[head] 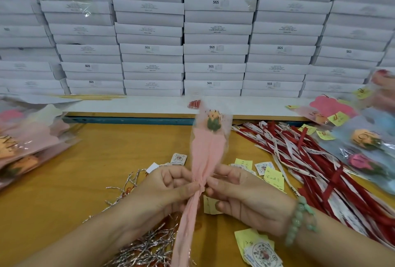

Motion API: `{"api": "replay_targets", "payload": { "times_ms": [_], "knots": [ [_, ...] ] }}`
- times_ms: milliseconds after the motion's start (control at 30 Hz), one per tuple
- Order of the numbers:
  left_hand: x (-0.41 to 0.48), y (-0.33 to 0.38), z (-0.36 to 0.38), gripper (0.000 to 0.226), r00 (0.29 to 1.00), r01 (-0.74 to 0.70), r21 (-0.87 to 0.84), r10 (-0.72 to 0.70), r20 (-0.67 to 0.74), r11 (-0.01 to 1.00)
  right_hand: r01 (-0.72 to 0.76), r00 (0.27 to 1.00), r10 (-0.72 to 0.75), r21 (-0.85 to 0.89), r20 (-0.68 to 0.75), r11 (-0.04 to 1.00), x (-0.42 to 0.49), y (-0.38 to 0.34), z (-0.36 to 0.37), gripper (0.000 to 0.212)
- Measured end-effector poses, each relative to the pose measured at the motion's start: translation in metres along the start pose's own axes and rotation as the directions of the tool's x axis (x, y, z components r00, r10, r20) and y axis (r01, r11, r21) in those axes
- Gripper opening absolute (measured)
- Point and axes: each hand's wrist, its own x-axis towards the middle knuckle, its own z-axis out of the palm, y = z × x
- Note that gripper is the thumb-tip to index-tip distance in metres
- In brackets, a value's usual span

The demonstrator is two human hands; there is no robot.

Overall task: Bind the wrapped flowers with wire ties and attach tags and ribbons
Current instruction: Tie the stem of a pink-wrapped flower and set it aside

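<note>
Head view: the wrapped flower [208,151] is held upright above the surface [96,159], its pink wrap gathered at mid-stem. That gathered point is pinched from either side by the left hand [168,189] and the right hand [245,198]. Silver wire ties [147,245] are heaped beneath the left forearm. Tags [179,158] are scattered behind the hands, and ribbons [310,159] are piled to the right.

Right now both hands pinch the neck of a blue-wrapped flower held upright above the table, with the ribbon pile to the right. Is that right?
One thing is off: the head view shows the wrapped flower in pink paper, not blue. The left hand and right hand do pinch its neck, upright above the table, with the ribbon pile to the right.
</note>
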Motion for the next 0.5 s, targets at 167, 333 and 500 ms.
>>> {"api": "replay_targets", "payload": {
  "times_ms": [167,333,500],
  "knots": [
    [-0.0036,-0.0016,0.0050,0.068,0.996,0.047,-0.029,-0.044,0.072,0.999,0.055,0.996,-0.049,-0.086,0.079,0.995,-0.0012,-0.0007,0.0002,0.036],
    [-0.0028,-0.0037,0.0048,0.055,0.993,0.089,-0.015,-0.088,0.075,0.996,0.091,0.995,-0.083,-0.140,0.063,0.986,-0.0023,-0.0024,0.0004,0.024],
    [-0.0024,-0.0033,0.0054,0.043,0.991,0.094,0.001,-0.094,0.094,0.996,0.104,0.993,-0.092,-0.168,0.077,0.980,-0.0002,-0.0024,0.0002,0.021]
  ]
}}
